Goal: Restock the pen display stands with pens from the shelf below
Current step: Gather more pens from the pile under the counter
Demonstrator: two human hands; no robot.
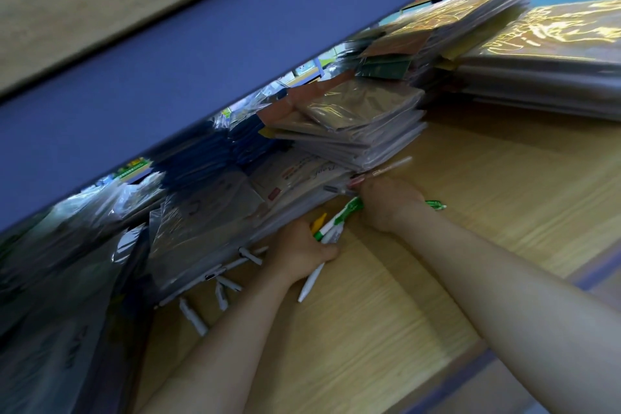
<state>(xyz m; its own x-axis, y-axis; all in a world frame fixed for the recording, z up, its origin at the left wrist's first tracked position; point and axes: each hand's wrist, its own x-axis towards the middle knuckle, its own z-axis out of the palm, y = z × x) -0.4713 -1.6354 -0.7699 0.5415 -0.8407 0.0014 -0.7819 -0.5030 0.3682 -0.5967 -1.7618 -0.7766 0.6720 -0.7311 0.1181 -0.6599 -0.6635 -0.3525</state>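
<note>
Both my arms reach into a low wooden shelf (470, 198). My left hand (299, 250) grips a small bunch of pens; a white pen (312, 282) sticks out below the fist, and yellow and green-white tips (327, 228) show above it. My right hand (389, 200) is curled around a green and white pen (349, 210), whose other end (436, 205) pokes out on the right. Pink-tipped pens (383, 171) lie just beyond its fingers. Several white pens (221, 292) lie loose on the shelf to the left, against the stacks.
Stacks of plastic-wrapped notebooks (353, 134) fill the back of the shelf, with larger gold-printed packs (544, 44) at right and dark wrapped stacks (74, 279) at left. A blue shelf front (188, 77) hangs overhead. The picture is motion-blurred.
</note>
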